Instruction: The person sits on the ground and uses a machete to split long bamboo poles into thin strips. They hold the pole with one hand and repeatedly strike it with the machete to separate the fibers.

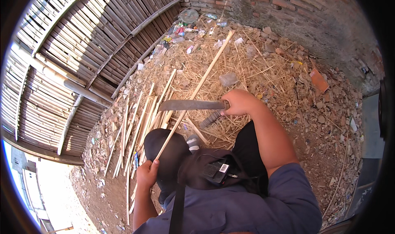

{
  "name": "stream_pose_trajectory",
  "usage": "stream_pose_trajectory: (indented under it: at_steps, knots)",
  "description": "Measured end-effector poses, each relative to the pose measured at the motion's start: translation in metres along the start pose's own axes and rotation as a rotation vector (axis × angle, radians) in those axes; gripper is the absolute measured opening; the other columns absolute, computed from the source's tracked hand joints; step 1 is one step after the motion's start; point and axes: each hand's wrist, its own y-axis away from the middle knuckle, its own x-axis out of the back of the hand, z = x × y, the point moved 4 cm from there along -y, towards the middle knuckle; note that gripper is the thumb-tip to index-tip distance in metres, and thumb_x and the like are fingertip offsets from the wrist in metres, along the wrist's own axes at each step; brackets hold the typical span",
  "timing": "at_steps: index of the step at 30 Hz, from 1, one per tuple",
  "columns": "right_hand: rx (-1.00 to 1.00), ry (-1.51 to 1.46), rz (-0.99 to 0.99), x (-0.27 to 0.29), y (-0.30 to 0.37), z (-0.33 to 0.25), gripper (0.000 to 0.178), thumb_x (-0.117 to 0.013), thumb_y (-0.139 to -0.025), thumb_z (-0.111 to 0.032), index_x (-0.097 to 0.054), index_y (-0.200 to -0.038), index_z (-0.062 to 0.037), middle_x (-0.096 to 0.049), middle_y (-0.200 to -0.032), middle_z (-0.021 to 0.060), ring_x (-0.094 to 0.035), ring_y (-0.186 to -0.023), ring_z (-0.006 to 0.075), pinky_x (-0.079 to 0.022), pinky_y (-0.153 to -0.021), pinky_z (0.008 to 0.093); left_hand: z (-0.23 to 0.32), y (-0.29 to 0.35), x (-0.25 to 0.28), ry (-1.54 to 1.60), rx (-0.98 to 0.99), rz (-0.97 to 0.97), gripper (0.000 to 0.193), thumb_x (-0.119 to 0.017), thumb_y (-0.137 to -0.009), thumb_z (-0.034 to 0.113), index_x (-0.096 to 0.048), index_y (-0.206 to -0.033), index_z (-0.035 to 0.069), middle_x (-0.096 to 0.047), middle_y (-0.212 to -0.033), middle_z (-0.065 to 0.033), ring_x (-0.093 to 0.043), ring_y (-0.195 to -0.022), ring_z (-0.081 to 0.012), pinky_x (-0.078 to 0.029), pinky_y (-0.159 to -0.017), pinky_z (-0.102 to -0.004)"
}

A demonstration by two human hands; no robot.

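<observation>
My left hand [147, 173] is closed round the near end of a long, pale bamboo strip [208, 72], which slants up and away to the right. In my right hand [240, 103] is the handle of a machete [191, 105]; its dark, broad blade points left and crosses the strip about midway along. Whether the blade touches the strip I cannot tell. Below the right hand, a ribbed dark rod-like piece [210, 119] shows near my foot. Several more split bamboo strips [142, 120] lie in a loose bundle on the ground left of my knee.
Straw-like shavings [263, 77] and rubble cover the ground ahead. A slatted bamboo wall [94, 36] stands on the left, a brick wall [284, 5] at the back. Plastic litter [181, 30] lies by their corner. An orange piece [319, 80] lies at the right.
</observation>
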Motion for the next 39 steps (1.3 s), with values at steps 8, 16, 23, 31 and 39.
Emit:
stream_pose_trajectory:
  at_steps: [8,16,23,31,39]
  knots:
    - [-0.214,-0.129,0.202,0.021,0.003,0.054,0.045,-0.083,-0.077,-0.037,-0.074,-0.108,-0.0048,-0.072,-0.096,0.0204,-0.07,-0.093,0.0351,-0.054,-0.084,0.0423,0.009,0.001,0.0,-0.023,-0.002,-0.015,0.06,-0.064,-0.095,0.051,-0.053,-0.067,-0.001,-0.056,-0.061,-0.0209,-0.056,-0.056,-0.0354,-0.042,-0.057,-0.047]
    - [0.0,0.044,-0.087,-0.007,-0.003,-0.005,0.038,-0.084,-0.074,-0.035,-0.074,-0.099,-0.0085,-0.073,-0.092,0.0159,-0.07,-0.091,0.0349,-0.053,-0.079,0.0439,-0.002,0.001,-0.004,-0.043,-0.014,0.027,0.06,-0.064,-0.094,0.052,-0.053,-0.068,-0.001,-0.057,-0.062,-0.0227,-0.057,-0.059,-0.0408,-0.043,-0.058,-0.0491]
    - [-0.219,-0.15,0.205,0.018,-0.001,0.064,0.046,-0.083,-0.077,-0.039,-0.074,-0.109,-0.0067,-0.072,-0.095,0.0185,-0.07,-0.093,0.0341,-0.054,-0.085,0.042,0.008,0.002,0.0,-0.056,-0.025,0.025,0.061,-0.064,-0.093,0.054,-0.054,-0.069,-0.001,-0.058,-0.064,-0.024,-0.059,-0.062,-0.0437,-0.044,-0.059,-0.0504]
    - [-0.155,-0.078,0.028,0.01,-0.001,0.027,0.045,-0.084,-0.079,-0.038,-0.072,-0.104,-0.0032,-0.071,-0.092,0.0176,-0.07,-0.089,0.0299,-0.053,-0.079,0.0418,0.001,0.001,-0.002,-0.049,-0.016,0.014,0.06,-0.064,-0.093,0.054,-0.055,-0.069,0.0,-0.057,-0.064,-0.0237,-0.057,-0.06,-0.0423,-0.043,-0.059,-0.0493]
    - [-0.064,-0.04,0.009,0.004,-0.004,0.022,0.036,-0.084,-0.077,-0.035,-0.074,-0.098,-0.0065,-0.073,-0.09,0.0159,-0.07,-0.086,0.0326,-0.053,-0.077,0.0433,0.005,0.003,0.001,-0.043,-0.019,0.023,0.057,-0.065,-0.093,0.05,-0.055,-0.069,0.0,-0.057,-0.063,-0.0233,-0.058,-0.06,-0.0416,-0.044,-0.058,-0.049]
